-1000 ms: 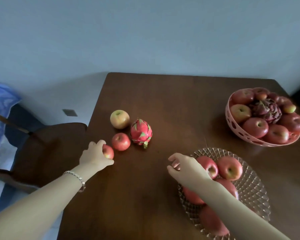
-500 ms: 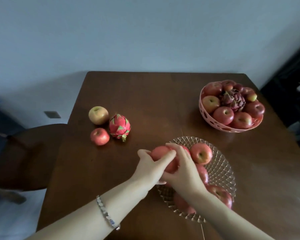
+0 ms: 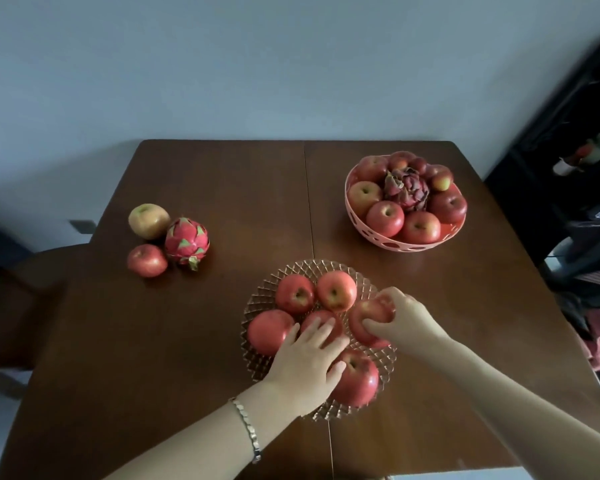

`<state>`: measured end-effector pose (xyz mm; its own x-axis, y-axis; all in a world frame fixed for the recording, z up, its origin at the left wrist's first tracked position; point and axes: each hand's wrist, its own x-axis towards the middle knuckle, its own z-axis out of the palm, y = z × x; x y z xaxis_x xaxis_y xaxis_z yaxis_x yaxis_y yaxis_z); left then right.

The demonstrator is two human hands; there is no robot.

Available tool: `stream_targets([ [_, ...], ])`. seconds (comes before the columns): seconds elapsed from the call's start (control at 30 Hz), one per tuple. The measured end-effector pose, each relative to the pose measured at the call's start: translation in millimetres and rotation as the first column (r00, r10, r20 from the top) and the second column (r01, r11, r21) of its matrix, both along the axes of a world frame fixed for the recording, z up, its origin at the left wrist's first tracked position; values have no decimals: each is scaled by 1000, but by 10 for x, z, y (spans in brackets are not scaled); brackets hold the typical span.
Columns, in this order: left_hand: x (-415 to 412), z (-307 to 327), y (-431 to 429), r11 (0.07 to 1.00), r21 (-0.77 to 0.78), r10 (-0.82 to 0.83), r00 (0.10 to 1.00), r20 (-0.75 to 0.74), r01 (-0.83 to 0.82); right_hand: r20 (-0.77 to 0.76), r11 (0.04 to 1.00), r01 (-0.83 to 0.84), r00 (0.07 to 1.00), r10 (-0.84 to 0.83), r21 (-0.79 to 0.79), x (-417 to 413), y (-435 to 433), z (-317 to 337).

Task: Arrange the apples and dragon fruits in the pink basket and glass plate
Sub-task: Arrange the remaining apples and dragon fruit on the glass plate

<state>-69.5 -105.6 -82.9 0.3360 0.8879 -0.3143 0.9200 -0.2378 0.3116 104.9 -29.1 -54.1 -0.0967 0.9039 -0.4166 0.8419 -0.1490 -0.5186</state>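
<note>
While both hands worked at the glass plate (image 3: pixel 383 370):
Right hand (image 3: pixel 407 320): fingers closed around an apple (image 3: pixel 369 315).
Left hand (image 3: pixel 303 367): fingers spread, resting on the plate's apples, gripping none.

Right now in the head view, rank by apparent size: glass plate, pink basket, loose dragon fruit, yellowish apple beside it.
1. glass plate, though it is nearer the camera
2. pink basket
3. loose dragon fruit and yellowish apple: too alike to rank
</note>
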Motion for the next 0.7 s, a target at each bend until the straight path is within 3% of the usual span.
stream_targets([
  [0.17, 3, -14, -31, 996, -88, -28, 999, -30, 26, 175, 989, -135, 974, 144, -64, -119, 51, -128],
  [0.3, -18, 9, -42, 989, -148, -29, 999, -45, 22, 327, 974, -224, 922, 205, 19, -138, 61, -143],
  [0.47, 11, 7, -32, 990, -134, -40, 996, -74, 30, 162, 934, -354, 920, 357, -49, -87, -45, -247],
  [0.53, 17, 18, -15, 991, -128, -56, 993, -107, 43, 105, 945, -323, 939, 327, -49, -33, -52, -241],
  [0.7, 33, -15, -5, 987, -42, -162, 971, -176, 157, 121, 937, -347, 930, 348, -28, 16, -10, -216],
])
